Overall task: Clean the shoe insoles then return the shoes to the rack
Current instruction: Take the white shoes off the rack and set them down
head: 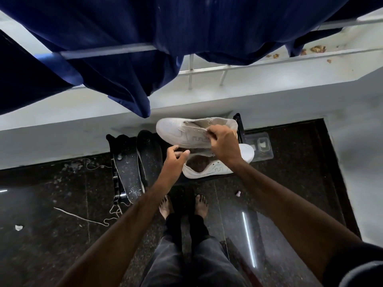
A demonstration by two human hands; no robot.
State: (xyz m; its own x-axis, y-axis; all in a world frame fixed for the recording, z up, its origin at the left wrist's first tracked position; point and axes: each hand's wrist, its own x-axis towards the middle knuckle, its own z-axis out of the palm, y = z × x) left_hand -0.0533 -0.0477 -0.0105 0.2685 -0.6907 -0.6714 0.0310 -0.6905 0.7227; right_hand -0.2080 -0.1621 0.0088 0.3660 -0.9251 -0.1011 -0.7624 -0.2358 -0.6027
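Observation:
My right hand (222,142) grips a white sneaker (176,131) by its side near the laces and holds it above the black shoe rack (238,125), toe pointing left. A second white sneaker (207,168) lies on the rack just below, its opening facing up and its toe to the right. My left hand (176,157) hovers beside the lower sneaker's heel with loosely curled fingers and holds nothing I can make out. The insoles are not visible apart from the dark inside of the lower shoe.
Black shoes or sandals (132,162) lie on the rack's left part. A clear plastic box (261,146) stands right of the rack. Dark blue cloth (124,59) hangs over a railing overhead. My bare feet (182,206) stand on dark stone floor with a loose string (83,217).

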